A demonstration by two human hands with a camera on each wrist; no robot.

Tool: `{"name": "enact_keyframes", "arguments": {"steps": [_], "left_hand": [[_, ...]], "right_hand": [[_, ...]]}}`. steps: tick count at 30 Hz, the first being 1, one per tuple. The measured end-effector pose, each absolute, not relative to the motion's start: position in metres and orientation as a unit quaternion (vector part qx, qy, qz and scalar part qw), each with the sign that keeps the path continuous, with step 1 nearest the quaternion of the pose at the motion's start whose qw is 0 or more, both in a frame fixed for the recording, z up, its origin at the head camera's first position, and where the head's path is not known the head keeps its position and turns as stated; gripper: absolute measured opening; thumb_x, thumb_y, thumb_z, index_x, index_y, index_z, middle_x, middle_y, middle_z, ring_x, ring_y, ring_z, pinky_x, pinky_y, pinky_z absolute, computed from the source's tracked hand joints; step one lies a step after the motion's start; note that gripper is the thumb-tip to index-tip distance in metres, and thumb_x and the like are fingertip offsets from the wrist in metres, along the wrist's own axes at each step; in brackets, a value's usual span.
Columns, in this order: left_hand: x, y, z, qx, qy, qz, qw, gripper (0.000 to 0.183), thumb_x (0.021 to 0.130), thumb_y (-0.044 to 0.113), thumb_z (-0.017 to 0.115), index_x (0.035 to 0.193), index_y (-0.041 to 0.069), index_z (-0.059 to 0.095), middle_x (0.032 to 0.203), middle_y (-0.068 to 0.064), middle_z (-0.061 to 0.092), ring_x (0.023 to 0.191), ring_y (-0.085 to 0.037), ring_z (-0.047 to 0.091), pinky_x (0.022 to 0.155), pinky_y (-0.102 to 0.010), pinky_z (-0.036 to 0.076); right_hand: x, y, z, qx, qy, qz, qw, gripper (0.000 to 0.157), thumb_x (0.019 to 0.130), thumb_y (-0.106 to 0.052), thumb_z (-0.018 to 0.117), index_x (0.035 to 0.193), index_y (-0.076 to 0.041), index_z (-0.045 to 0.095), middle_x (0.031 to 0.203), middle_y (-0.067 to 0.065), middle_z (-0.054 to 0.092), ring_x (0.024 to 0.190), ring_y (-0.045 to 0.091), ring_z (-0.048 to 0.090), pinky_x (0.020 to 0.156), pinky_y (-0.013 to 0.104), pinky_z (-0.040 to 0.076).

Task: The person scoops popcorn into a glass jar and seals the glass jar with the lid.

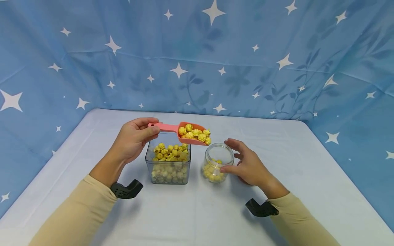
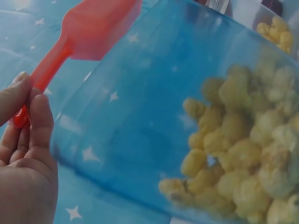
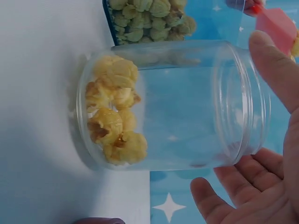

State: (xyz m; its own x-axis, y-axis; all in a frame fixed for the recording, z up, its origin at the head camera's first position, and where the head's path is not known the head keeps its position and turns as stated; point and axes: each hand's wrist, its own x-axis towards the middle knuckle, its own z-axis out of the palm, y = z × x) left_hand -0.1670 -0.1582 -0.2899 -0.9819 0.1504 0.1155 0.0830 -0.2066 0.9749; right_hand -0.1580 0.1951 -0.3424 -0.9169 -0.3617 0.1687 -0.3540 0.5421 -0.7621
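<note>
My left hand (image 1: 133,138) pinches the handle end of a coral-pink scoop (image 1: 167,127) between thumb and fingers. Yellow popcorn (image 1: 194,133) fills the scoop, whose front edge hangs near the jar's mouth. Below the scoop stands a clear square container (image 1: 148,158), partly full of popcorn, also large in the left wrist view. To its right, a clear round jar (image 3: 177,107) stands upright with a layer of popcorn (image 3: 117,116) at its bottom. My right hand (image 1: 250,165) holds the jar near its rim, thumb in front and fingers round the far side.
A white cloth-covered table (image 1: 191,212) lies under everything. Behind it hangs a blue curtain (image 1: 197,89) with white stars. Each wrist wears a black device, one at the left cuff (image 1: 127,190) and one at the right cuff (image 1: 261,208).
</note>
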Motion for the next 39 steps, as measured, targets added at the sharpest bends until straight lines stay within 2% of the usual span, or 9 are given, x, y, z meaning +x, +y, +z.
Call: {"name": "enact_keyframes", "arguments": {"steps": [4,7,22,28,35,39], "left_hand": [[-0.170,-0.150,-0.291,0.097,0.653,0.751,0.020,0.034,0.099,-0.004,0.058,0.130,-0.016,0.051,0.097,-0.001,0.066,0.087,-0.009,0.066,0.085,-0.022,0.055],[-0.172,-0.144,-0.291,0.097,0.672,0.734,0.024,0.037,0.098,-0.003,0.060,0.131,-0.017,0.051,0.098,-0.003,0.064,0.088,-0.010,0.066,0.086,-0.024,0.055],[-0.174,-0.130,-0.285,0.096,0.739,0.666,0.044,0.037,0.096,0.007,0.067,0.129,-0.009,0.060,0.114,-0.015,0.063,0.095,-0.020,0.066,0.089,-0.034,0.056],[-0.174,-0.126,-0.281,0.106,0.755,0.645,0.048,0.037,0.096,0.010,0.069,0.128,-0.007,0.062,0.121,-0.017,0.064,0.098,-0.023,0.067,0.087,-0.031,0.056],[-0.175,-0.122,-0.279,0.105,0.770,0.627,0.052,0.037,0.095,0.014,0.071,0.127,-0.004,0.064,0.118,-0.016,0.066,0.096,-0.024,0.069,0.093,-0.039,0.054],[-0.175,-0.120,-0.278,0.107,0.780,0.614,0.054,0.035,0.094,0.015,0.073,0.125,0.000,0.067,0.112,-0.014,0.067,0.093,-0.025,0.069,0.089,-0.036,0.055]], "right_hand": [[-0.158,0.192,-0.343,-0.202,0.877,-0.436,0.014,0.090,0.078,-0.020,0.089,0.149,0.003,0.037,0.150,0.017,0.045,0.135,0.035,0.044,0.104,0.054,0.044],[-0.159,0.190,-0.344,-0.198,0.878,-0.435,0.019,0.091,0.078,-0.019,0.089,0.149,0.003,0.036,0.150,0.017,0.044,0.136,0.035,0.043,0.105,0.053,0.043],[-0.158,0.192,-0.348,-0.180,0.884,-0.431,0.025,0.093,0.080,-0.026,0.088,0.151,0.002,0.034,0.150,0.018,0.044,0.132,0.038,0.047,0.102,0.052,0.046],[-0.158,0.192,-0.348,-0.179,0.882,-0.435,0.027,0.093,0.080,-0.027,0.087,0.150,0.002,0.035,0.149,0.019,0.045,0.130,0.039,0.049,0.102,0.052,0.046],[-0.158,0.192,-0.348,-0.184,0.881,-0.435,0.025,0.092,0.079,-0.025,0.088,0.150,0.002,0.035,0.148,0.019,0.046,0.129,0.038,0.049,0.100,0.052,0.047],[-0.158,0.192,-0.349,-0.188,0.880,-0.436,0.022,0.092,0.079,-0.024,0.088,0.150,0.003,0.036,0.148,0.019,0.046,0.130,0.039,0.048,0.101,0.052,0.047]]}}
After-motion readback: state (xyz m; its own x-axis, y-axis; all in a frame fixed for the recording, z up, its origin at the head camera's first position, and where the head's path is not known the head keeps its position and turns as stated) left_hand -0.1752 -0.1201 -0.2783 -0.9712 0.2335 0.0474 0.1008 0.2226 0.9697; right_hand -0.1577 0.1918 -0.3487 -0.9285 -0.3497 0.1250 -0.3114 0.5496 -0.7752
